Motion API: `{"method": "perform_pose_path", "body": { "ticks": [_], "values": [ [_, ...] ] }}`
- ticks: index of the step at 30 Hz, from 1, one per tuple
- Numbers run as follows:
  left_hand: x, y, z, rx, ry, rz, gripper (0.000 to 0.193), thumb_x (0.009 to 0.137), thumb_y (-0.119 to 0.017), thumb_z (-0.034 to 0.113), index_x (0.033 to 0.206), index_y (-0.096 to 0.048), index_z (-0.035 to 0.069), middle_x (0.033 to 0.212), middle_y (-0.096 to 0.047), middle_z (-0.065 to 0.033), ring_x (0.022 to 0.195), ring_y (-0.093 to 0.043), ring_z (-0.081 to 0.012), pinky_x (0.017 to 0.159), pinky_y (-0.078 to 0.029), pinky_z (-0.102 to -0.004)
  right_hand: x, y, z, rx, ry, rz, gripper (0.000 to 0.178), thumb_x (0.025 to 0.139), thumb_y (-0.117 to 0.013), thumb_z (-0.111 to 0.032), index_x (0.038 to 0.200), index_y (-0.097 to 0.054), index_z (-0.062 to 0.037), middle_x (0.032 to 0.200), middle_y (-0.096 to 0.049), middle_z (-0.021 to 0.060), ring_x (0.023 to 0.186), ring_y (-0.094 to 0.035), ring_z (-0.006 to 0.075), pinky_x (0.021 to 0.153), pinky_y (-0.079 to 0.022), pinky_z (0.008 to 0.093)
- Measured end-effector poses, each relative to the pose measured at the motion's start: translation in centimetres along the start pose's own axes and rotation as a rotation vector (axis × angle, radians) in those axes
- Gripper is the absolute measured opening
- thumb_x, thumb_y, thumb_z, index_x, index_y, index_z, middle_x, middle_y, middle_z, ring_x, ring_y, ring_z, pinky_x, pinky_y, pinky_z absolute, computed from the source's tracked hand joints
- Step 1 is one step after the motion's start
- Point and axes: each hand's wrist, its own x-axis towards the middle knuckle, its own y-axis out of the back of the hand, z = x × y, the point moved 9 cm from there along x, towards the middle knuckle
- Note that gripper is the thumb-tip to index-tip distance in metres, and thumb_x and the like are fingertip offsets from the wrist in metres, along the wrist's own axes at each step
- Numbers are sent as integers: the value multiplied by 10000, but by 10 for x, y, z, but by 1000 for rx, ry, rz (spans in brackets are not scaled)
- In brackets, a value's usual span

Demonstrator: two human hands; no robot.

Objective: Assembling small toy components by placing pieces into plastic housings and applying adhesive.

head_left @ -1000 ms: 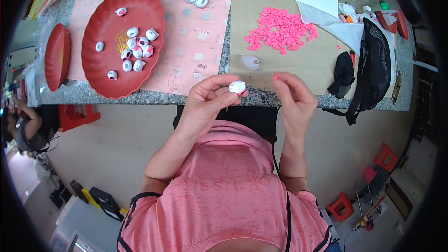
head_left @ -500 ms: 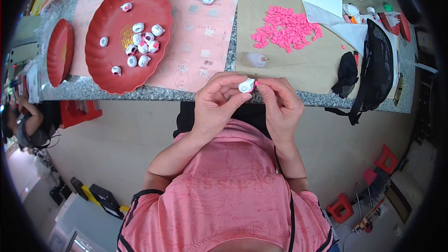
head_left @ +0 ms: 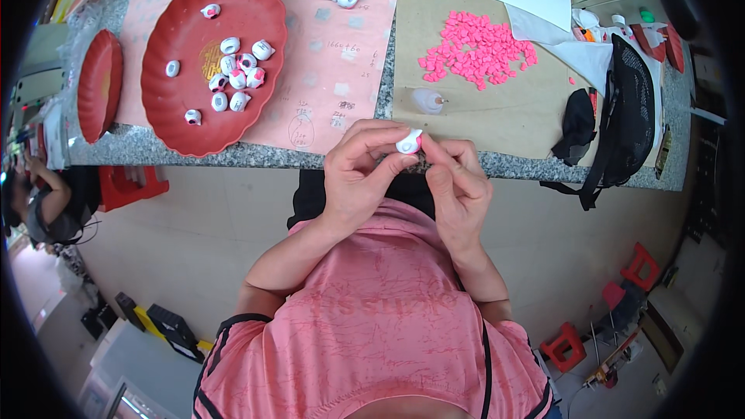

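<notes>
Hands: left (head_left: 358, 174), right (head_left: 458, 182) pinch white piece (head_left: 409, 142), possibly pink-tipped.

Left hand (head_left: 358, 178) and right hand (head_left: 459, 185) pinch one small white-and-pink piece (head_left: 409, 142) together, just off the worktop's (head_left: 326, 157) near edge. Red tray (head_left: 194, 120) of similar pieces sits left; pink bits pile (head_left: 477, 50) right.

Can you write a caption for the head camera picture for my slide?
Both hands, left hand and right hand, pinch a small white and pink piece beside a red tray of similar pieces.
</notes>
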Motion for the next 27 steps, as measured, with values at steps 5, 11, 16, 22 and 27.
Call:
{"method": "perform_pose_path", "body": {
  "ticks": [5,11,16,22,27],
  "values": [
    [1,-3,-3,19,107,-73,273,810,-588,-84,1066,-621,5,1084,-560,-104,943,-594,-154,818,-505,-256,11,9,-6,-71,155,28,205,690,-734,5,888,-682,-14,814,-554,33,726,-504,131,623,-413,240],
    [2,-9,12,312,-55,-196,261,793,-607,-78,1043,-637,-8,1057,-591,-128,925,-601,-169,785,-514,-255,7,8,-10,-155,302,22,194,645,-758,0,819,-679,-29,772,-542,29,717,-493,146,610,-394,249],
    [0,-8,15,338,-71,-135,245,775,-618,-51,1003,-663,26,992,-640,-116,902,-625,-191,783,-504,-277,2,7,-8,-143,322,77,178,643,-760,-16,797,-672,-29,754,-532,25,726,-493,155,610,-387,250],
    [-2,-5,14,341,-71,-122,241,775,-616,-54,998,-663,26,993,-639,-113,904,-627,-195,783,-505,-282,0,5,-5,-123,314,90,172,655,-759,-30,803,-671,-29,752,-528,25,728,-492,153,605,-388,249],
    [-2,2,19,352,-71,-100,238,772,-619,-55,992,-663,23,986,-642,-113,903,-626,-196,787,-502,-282,2,-3,-3,-91,273,63,173,663,-757,-31,810,-666,-27,759,-531,28,724,-495,146,595,-391,247]
  ]
}}
